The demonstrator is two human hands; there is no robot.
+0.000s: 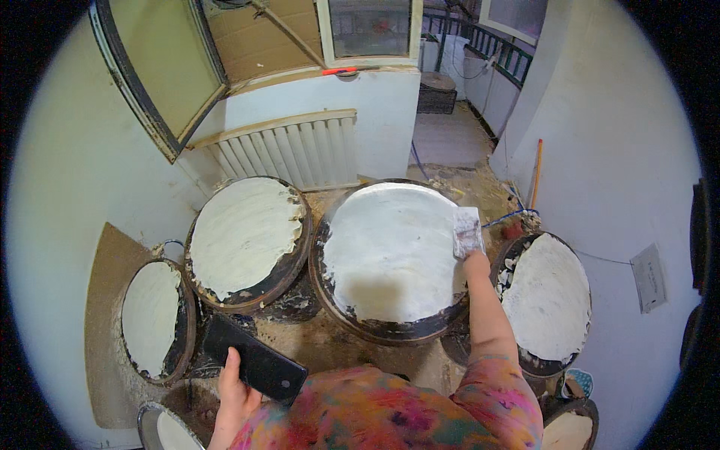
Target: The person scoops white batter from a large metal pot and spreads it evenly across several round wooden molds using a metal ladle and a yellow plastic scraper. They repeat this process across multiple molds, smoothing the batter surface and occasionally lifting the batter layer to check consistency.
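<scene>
My right hand (477, 266) grips a flat, batter-smeared scraper (467, 232) at the right rim of the large middle round griddle (388, 332). A thin sheet of white batter (394, 247) covers most of that griddle, with dark surface showing along its lower edge. A soft shadow falls on the sheet's lower part. In my left hand (233, 388) is a black smartphone (256, 360), held low in front of me, left of the middle griddle. I cannot tell whether the scraper touches the batter.
More round griddles with white sheets stand around me: one at upper left (244, 236), a far-left one (151, 318), one at right (545, 298). A pan (149, 424) is at lower left. Behind are a radiator (287, 152) and an open window sash (163, 67). A dotted cup (579, 383) sits at right.
</scene>
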